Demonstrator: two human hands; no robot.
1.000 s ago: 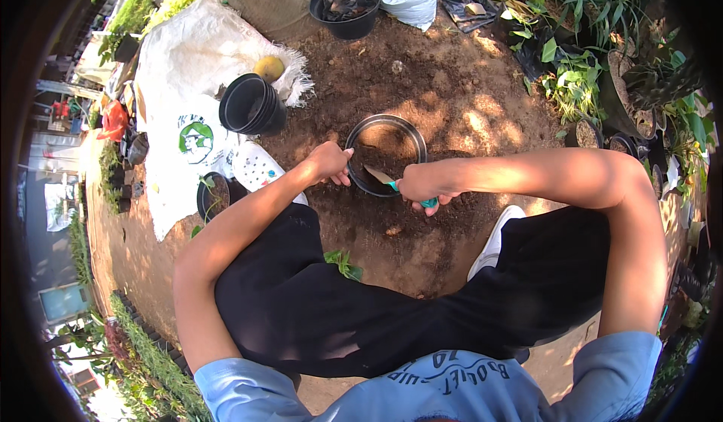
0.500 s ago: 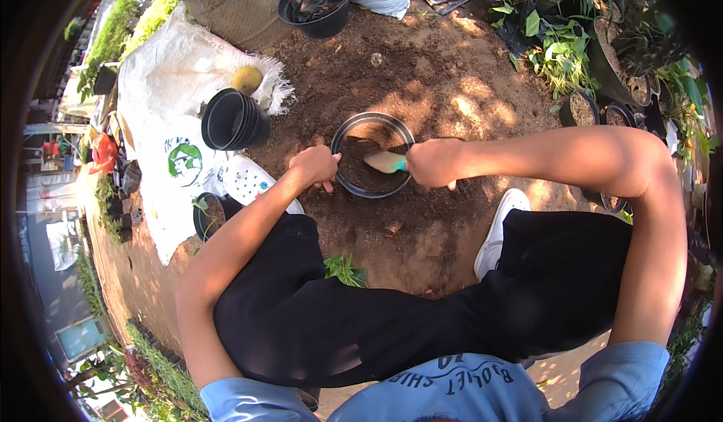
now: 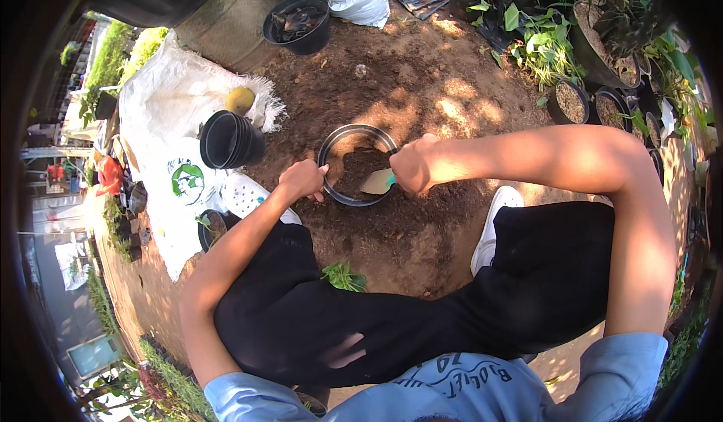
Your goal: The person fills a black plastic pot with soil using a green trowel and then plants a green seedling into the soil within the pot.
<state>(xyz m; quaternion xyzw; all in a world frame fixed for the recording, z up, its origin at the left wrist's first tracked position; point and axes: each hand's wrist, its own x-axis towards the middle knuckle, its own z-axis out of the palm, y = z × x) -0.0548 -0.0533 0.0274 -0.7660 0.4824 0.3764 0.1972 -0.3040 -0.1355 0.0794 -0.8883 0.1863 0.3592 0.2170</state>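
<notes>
1. Trowel [image 3: 378,182] held inside a round black pot [image 3: 357,129] on the ground before me; its long axis runs nearly left to right, the blade pointing left and slightly toward me, over dark soil [image 3: 361,164].
2. My right hand [image 3: 414,166] is closed around the teal handle at the pot's right rim, hiding most of that handle.
3. My left hand [image 3: 303,179] has curled fingers, thumb at the pot's left rim; I cannot tell whether it pinches it.
4. Dark lettering crosses my blue shirt [image 3: 422,403]; to the left, a white sack [image 3: 169,106] bears a round green emblem [image 3: 187,182].
5. Nested black pots [image 3: 231,140] and a round yellowish object [image 3: 240,100] sit by the sack's edge; beyond, a black tub [image 3: 309,39] holds dark scraps; leafy plants [image 3: 548,45] crowd the right.
</notes>
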